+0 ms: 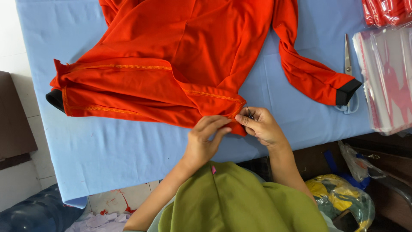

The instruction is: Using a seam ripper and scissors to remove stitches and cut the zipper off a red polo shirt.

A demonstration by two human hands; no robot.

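An orange long-sleeved garment [180, 56] with black cuffs lies spread on a table covered in light blue cloth [111, 146]. My left hand [205, 139] pinches the garment's hem at the near edge. My right hand [259, 126] is closed on a small dark metal tool [248, 112], a thread snipper by its look, held against the same hem corner. The two hands almost touch. One sleeve [309, 68] stretches to the right, ending in a black cuff.
Scissors [348, 64] lie on the cloth right of the sleeve. A stack of clear plastic bags [386, 77] sits at the right edge, with red packed items [386, 10] above. Bagged clothes [339, 197] rest on the floor at lower right. My olive-green clothing [240, 202] fills the bottom.
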